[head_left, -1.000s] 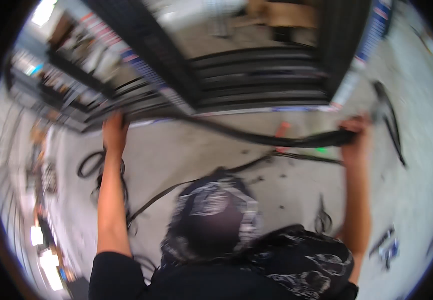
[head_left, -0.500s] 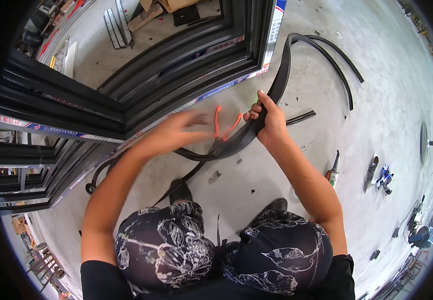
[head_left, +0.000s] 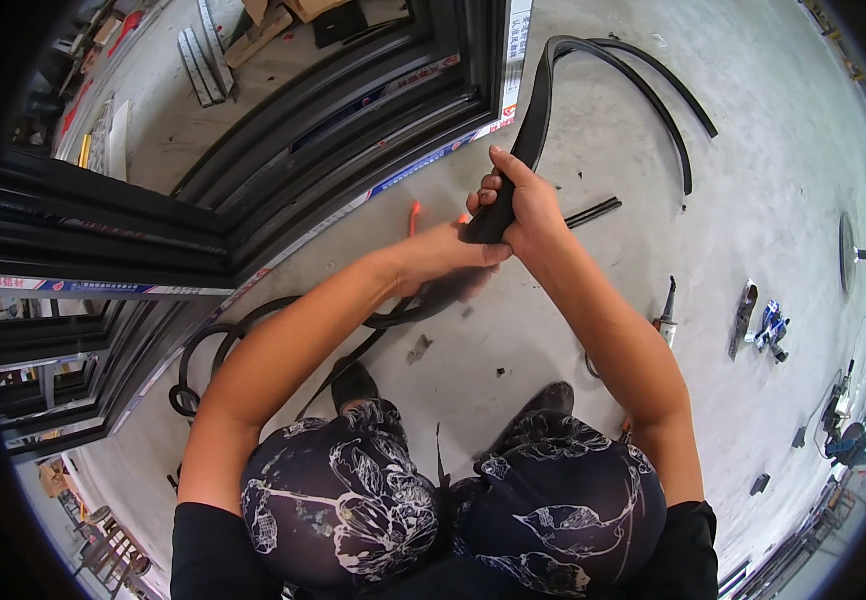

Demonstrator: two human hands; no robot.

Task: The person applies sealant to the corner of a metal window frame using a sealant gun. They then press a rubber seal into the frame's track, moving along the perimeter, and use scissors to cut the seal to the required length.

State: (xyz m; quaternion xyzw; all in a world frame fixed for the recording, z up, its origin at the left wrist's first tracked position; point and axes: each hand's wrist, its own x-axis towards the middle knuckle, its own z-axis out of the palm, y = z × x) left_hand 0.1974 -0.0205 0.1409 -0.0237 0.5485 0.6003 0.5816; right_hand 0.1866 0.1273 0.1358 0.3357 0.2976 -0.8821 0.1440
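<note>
A bundle of long, flat black rubber strips [head_left: 536, 120] arches over the floor in front of me. Its far ends curl down to the right, and its near part runs back toward my left foot. My right hand [head_left: 531, 207] is wrapped round the bundle, thumb up along it. Close beside it, my left hand [head_left: 445, 258] closes over the same strips just below; its fingertips are blurred and partly hidden. Behind my left hand lies a tool with orange handles [head_left: 414, 217], mostly covered.
A dark metal window frame [head_left: 353, 180] with printed protective tape stands at the left. On the floor are short black strips [head_left: 594, 213], a sealant tube [head_left: 666, 325] at right, and a black and blue item [head_left: 773, 330]. My shoes [head_left: 354, 382] are close below the strips.
My left hand has moved right and come onto the strips beside my right hand. My right hand, holding the bundle, has shifted slightly left and away from me.
</note>
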